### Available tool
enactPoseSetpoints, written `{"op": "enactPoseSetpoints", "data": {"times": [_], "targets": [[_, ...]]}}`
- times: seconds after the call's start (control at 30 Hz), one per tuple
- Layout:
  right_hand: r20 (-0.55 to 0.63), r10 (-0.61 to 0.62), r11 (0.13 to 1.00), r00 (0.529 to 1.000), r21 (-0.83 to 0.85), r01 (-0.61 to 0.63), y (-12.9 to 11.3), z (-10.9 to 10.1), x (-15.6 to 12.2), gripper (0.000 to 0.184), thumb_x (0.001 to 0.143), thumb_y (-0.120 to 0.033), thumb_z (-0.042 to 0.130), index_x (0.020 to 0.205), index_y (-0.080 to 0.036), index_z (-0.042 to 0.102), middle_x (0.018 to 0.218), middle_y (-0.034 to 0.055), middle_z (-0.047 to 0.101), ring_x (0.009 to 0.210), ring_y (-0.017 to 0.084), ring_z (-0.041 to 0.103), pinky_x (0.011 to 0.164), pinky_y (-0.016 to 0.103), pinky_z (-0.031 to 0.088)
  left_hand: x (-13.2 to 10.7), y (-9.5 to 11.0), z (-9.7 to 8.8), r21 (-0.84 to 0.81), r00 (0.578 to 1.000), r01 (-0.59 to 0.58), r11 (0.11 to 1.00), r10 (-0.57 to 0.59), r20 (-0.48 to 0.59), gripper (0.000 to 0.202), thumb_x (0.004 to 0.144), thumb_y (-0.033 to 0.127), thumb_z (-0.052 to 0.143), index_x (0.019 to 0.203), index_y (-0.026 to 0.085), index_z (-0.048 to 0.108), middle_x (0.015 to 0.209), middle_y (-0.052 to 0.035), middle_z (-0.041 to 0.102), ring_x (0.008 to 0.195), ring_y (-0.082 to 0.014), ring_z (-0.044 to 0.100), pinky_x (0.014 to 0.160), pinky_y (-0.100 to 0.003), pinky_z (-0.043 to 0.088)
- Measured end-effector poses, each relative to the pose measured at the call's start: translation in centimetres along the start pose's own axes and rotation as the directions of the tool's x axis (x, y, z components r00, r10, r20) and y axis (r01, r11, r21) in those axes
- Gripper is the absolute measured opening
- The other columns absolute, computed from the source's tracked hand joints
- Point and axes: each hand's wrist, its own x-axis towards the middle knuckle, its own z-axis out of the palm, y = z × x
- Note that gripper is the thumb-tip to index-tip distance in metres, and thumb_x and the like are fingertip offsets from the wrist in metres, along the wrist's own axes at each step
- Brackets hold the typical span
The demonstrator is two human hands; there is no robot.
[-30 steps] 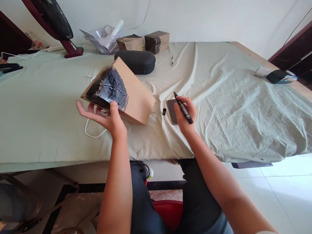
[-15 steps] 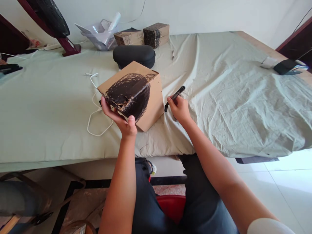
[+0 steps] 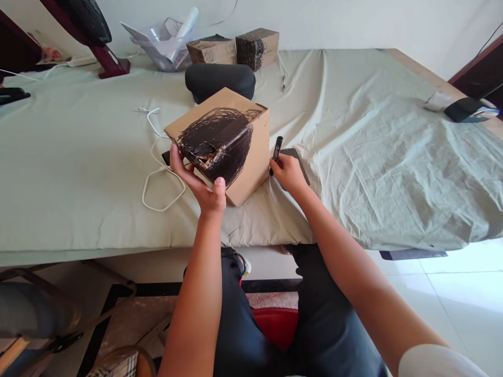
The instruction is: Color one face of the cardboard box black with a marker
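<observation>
My left hand (image 3: 200,183) grips the near lower corner of a brown cardboard box (image 3: 255,152), thumb on its front face. A large patch of that box is scribbled black. The box rests tilted on the pale green sheet (image 3: 353,157). My right hand (image 3: 288,173) is closed round a black marker (image 3: 276,149), tip down beside the box's right face. Just behind that hand lies a dark flat phone-like slab (image 3: 296,159).
A white cable (image 3: 157,178) loops on the sheet left of the box. Behind it sit a black oval case (image 3: 220,79), two scribbled cardboard boxes (image 3: 236,48), a clear plastic tray (image 3: 159,47) and a pen (image 3: 283,82). A fan base (image 3: 112,65) stands far left.
The box was turned so its blackened face points towards me and was lowered onto the sheet. My right hand moved left with the marker and swung it tip down beside the box.
</observation>
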Motion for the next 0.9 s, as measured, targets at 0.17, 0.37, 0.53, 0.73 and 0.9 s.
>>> {"op": "enactPoseSetpoints", "data": {"times": [0.17,0.37,0.53,0.73,0.9], "targets": [[-0.039,0.003,1.0,0.999,-0.018,-0.004,0.0,0.9,-0.1,0.038,0.099,-0.031,0.059,0.07,-0.026,0.036,0.067,-0.0009,0.05,0.065,0.016,0.041,0.066,0.032,0.032,-0.1,-0.2,-0.2,0.003,1.0,-0.017,1.0,0.017,0.001,0.111,0.081,0.086,0.051,0.166,0.021,0.02,0.172,-0.0221,0.029,0.159,-0.0372,0.039,0.119,-0.049,0.048],[-0.041,0.04,0.996,0.998,-0.073,-0.043,0.0,1.3,-0.5,0.033,0.102,-0.035,0.056,0.074,-0.025,0.042,0.073,0.0011,0.056,0.068,0.018,0.046,0.066,0.032,0.032,-0.2,-0.3,0.0,0.024,1.0,-0.02,1.0,0.02,-0.006,0.11,0.082,0.087,0.048,0.167,0.022,0.019,0.172,-0.0215,0.028,0.16,-0.0365,0.038,0.117,-0.048,0.049],[-0.051,-0.004,0.997,0.999,-0.076,0.001,0.2,1.6,-0.7,0.032,0.104,-0.034,0.053,0.076,-0.026,0.04,0.073,0.0016,0.057,0.069,0.019,0.048,0.067,0.032,0.03,-0.2,-0.5,0.4,-0.005,0.999,-0.035,0.999,0.035,-0.024,0.109,0.083,0.086,0.049,0.167,0.024,0.02,0.171,-0.0208,0.03,0.157,-0.0373,0.04,0.116,-0.049,0.048],[-0.035,-0.012,0.995,0.999,-0.1,0.009,0.3,1.8,-0.8,0.027,0.107,-0.033,0.049,0.081,-0.026,0.044,0.076,0.0027,0.059,0.07,0.021,0.052,0.067,0.032,0.029,-0.1,-0.7,0.4,-0.001,0.999,-0.044,0.999,0.044,-0.017,0.108,0.083,0.086,0.046,0.167,0.023,0.019,0.169,-0.022,0.031,0.156,-0.0375,0.041,0.114,-0.049,0.05],[-0.015,0.012,0.986,1.0,-0.164,-0.014,0.0,1.9,-0.9,0.025,0.109,-0.035,0.046,0.087,-0.025,0.052,0.081,0.0057,0.065,0.074,0.023,0.057,0.066,0.033,0.028,0.0,-0.8,0.5,0.024,0.999,-0.041,0.999,0.041,-0.021,0.108,0.083,0.086,0.045,0.166,0.022,0.019,0.169,-0.0233,0.031,0.156,-0.0366,0.043,0.113,-0.048,0.052]]}}
